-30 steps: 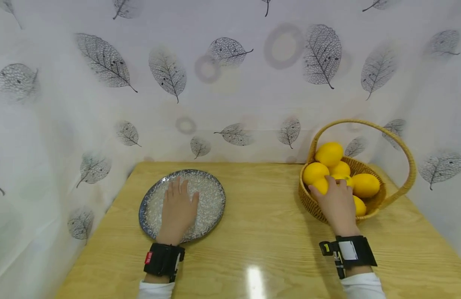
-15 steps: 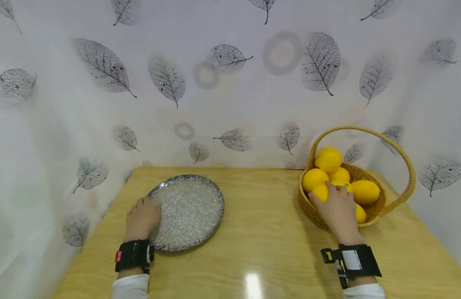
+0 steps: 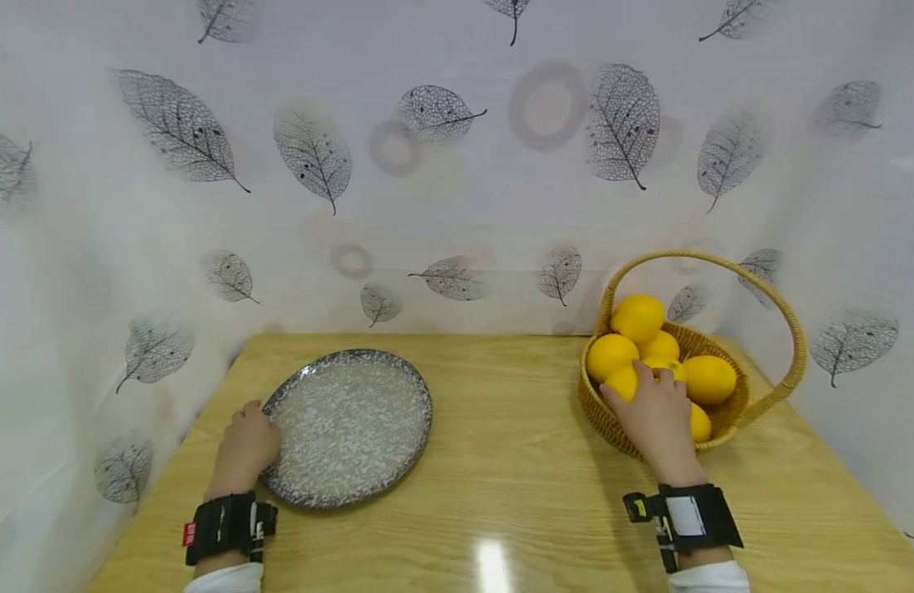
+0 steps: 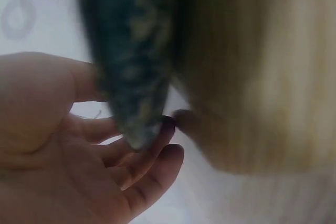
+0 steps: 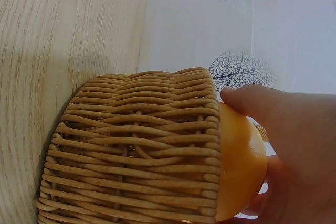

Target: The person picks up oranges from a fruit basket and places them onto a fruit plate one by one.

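Note:
At the left of the head view lies a round speckled grey plate [image 3: 353, 428] with a dark rim. My left hand [image 3: 245, 449] holds the plate's left rim. In the left wrist view the thumb is at one side of the blue-black plate edge [image 4: 134, 56] and the fingertips [image 4: 170, 153] curl past its other side. On the right, my right hand [image 3: 659, 420] reaches into a wicker basket [image 3: 608, 422] and grips a yellow lemon [image 3: 622, 382] near the front. The right wrist view shows that lemon [image 5: 241, 161] between thumb and fingers, just above the woven rim.
Several other lemons [image 3: 711, 380] fill the basket, whose tall arched handle [image 3: 786, 317] leans to the right. Plate and basket stand apart on a wooden table [image 3: 494, 461]. A pale curtain with leaf prints [image 3: 457, 165] closes off the back and sides.
My left hand has moved from over the plate's middle to its left rim, its fingers now curled there. The right hand has stayed on the lemon. The head view has shifted slightly.

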The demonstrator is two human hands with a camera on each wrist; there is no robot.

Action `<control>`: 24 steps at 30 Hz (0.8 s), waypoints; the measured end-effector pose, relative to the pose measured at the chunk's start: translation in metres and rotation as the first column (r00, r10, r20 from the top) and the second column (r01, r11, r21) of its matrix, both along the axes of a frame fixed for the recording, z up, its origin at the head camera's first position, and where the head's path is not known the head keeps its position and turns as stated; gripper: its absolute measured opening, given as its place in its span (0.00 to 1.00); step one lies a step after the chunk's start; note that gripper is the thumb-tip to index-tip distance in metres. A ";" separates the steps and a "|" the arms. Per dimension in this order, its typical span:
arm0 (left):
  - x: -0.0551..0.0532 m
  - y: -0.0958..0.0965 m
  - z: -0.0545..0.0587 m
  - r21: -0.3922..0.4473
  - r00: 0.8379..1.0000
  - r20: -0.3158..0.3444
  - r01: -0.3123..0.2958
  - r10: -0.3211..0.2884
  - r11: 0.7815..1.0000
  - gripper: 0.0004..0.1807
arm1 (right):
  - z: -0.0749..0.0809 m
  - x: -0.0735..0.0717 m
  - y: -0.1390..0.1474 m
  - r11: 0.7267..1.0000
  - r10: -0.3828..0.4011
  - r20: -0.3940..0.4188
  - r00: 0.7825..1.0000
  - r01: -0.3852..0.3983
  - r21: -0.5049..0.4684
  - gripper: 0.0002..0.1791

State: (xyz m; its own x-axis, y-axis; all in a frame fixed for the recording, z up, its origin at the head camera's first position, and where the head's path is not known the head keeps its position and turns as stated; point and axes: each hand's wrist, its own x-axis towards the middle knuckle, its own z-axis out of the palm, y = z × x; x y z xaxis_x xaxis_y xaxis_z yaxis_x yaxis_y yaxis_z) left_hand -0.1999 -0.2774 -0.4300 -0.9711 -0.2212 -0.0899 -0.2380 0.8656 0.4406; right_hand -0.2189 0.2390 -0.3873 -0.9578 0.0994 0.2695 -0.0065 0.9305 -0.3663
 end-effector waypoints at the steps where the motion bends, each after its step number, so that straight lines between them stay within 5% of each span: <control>1: 0.001 -0.002 -0.001 -0.006 1.000 0.001 0.011 -0.011 1.000 0.27 | 0.000 -0.001 -0.001 1.000 0.001 -0.003 1.000 -0.001 0.002 0.39; 7: 0.002 -0.004 0.001 -0.004 0.998 0.036 0.054 -0.054 0.999 0.25 | 0.002 -0.001 -0.003 1.000 0.002 -0.010 1.000 -0.002 0.022 0.39; 24: 0.002 -0.004 0.008 -0.047 0.994 0.106 0.039 -0.034 0.998 0.27 | 0.002 -0.002 -0.003 1.000 -0.008 -0.008 1.000 0.008 0.024 0.39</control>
